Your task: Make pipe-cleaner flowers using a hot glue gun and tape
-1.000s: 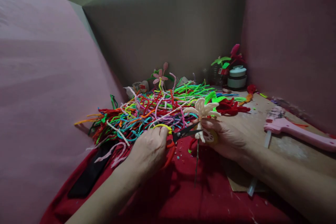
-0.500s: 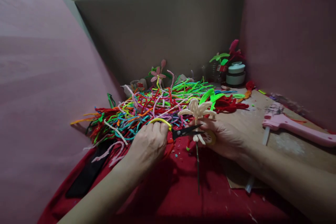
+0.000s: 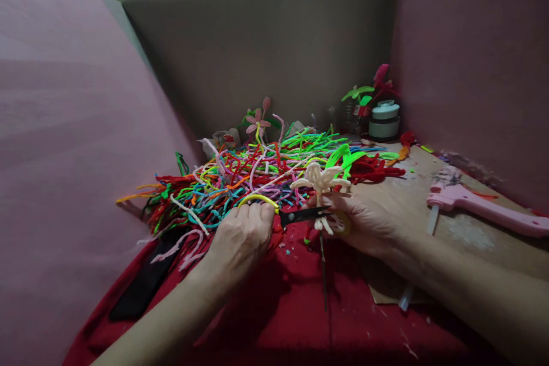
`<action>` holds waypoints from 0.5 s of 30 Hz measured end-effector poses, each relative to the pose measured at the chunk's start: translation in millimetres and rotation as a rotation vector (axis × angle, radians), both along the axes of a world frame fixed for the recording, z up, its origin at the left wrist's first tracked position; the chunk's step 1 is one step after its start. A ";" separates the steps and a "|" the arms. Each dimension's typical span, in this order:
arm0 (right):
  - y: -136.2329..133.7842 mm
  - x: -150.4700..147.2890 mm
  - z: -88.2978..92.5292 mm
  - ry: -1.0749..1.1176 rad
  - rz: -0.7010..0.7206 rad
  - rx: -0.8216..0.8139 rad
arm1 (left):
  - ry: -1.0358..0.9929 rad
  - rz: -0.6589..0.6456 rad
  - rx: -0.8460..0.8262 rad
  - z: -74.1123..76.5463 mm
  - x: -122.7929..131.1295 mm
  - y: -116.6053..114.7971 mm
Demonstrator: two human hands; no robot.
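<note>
Currently, the left hand [image 3: 242, 234] is curling its fingers around the handles of the scissors [image 3: 297, 216], whose black blades are pointing across to the right hand [image 3: 369, 222]. That right hand is pinching a cream fuzzy flower [image 3: 319, 176], whose petals are fanning out just above the fingertips; its loose ends are hanging beside the blades, though whether metal is touching them I cannot tell. A thin stem [image 3: 324, 277] is running down below the right hand, and a round yellow thing, partly hidden, is showing against its palm. Beyond both hands, a heap of colourful fuzzy strands [image 3: 257, 174] is sprawling; right of the right hand, a pink glue gun [image 3: 484, 211] is lying on a board [image 3: 463, 263].
</note>
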State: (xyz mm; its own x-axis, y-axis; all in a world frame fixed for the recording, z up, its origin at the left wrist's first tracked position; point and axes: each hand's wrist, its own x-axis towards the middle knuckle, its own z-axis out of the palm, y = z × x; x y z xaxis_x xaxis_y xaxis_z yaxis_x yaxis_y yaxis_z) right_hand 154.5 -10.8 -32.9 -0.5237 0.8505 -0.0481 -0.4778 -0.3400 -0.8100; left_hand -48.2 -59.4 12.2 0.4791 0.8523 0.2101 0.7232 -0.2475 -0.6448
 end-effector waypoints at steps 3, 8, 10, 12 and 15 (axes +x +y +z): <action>0.0 -1.2 -0.4 0.022 -0.016 -0.006 | -0.029 -0.042 -0.007 -4.7 -4.1 1.4; 1.1 -2.9 -4.4 0.051 -0.006 -0.017 | -0.022 -0.067 -0.060 -7.3 -6.2 3.1; 1.2 -3.7 -6.1 0.068 0.006 -0.017 | 0.014 -0.059 -0.021 -6.3 -4.4 4.1; 0.9 -4.6 -6.7 0.094 0.018 -0.025 | 0.059 -0.052 0.043 -4.9 -1.2 5.4; 0.6 -5.4 -5.4 0.112 0.020 -0.048 | 0.104 -0.049 0.093 -3.2 4.9 7.1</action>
